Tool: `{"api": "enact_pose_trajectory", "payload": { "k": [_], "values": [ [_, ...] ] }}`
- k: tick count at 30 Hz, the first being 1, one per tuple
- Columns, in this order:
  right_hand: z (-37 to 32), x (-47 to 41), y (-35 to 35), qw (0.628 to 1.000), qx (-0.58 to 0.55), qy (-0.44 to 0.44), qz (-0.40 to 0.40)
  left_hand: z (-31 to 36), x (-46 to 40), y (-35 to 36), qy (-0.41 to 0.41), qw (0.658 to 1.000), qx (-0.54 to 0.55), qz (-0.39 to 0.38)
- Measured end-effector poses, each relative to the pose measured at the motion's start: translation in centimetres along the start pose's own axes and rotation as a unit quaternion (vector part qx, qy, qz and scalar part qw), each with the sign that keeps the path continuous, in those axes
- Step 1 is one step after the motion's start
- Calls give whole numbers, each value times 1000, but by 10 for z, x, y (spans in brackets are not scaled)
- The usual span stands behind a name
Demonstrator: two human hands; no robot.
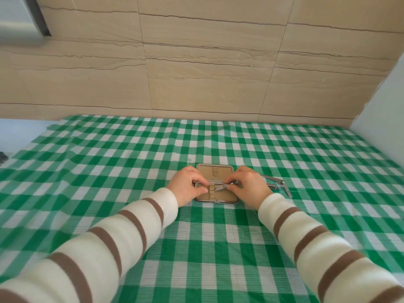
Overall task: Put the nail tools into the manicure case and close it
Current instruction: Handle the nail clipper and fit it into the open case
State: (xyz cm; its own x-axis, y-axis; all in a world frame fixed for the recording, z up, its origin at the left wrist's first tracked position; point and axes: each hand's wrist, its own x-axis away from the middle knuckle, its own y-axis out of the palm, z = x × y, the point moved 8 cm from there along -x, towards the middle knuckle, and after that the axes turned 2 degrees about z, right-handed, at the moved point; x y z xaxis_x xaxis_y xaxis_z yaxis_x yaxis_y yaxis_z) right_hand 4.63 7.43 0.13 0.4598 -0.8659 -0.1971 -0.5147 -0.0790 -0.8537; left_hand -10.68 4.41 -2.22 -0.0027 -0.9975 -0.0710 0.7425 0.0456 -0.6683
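An open manicure case (226,196) with a tan lining and silver rim lies flat on the green checked cloth. Across its near half rests a silver nail clipper (220,188), lying against the elastic loops. My right hand (248,185) pinches the clipper's right end over the case. My left hand (185,186) rests on the case's left edge, its fingertips on the lining beside the clipper's left end. Right of the case, several silver nail tools (278,184) lie loose on the cloth.
The green and white checked cloth (131,162) covers the whole table. A beige tiled wall (196,73) stands along the far edge and a white panel (384,106) at the right. A dark object (3,157) pokes in at the left edge.
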Motion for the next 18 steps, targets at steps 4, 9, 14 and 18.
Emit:
{"api": "enact_pose_trajectory", "payload": {
  "k": [4, 9, 14, 18],
  "values": [
    [-1, -1, 3, 1000, 1, 1, 4, -1, -1, 1, -4, 1000, -2, -3],
    [-2, -1, 7, 1000, 8, 3, 4, -2, -2, 2, -5, 1000, -5, -3],
    [-4, -2, 8, 1000, 16, -2, 5, -3, -1, 2, -6, 1000, -13, -3],
    [-9, -2, 9, 1000, 6, -9, 7, -2, -1, 2, -6, 1000, -10, 3]
  ]
}}
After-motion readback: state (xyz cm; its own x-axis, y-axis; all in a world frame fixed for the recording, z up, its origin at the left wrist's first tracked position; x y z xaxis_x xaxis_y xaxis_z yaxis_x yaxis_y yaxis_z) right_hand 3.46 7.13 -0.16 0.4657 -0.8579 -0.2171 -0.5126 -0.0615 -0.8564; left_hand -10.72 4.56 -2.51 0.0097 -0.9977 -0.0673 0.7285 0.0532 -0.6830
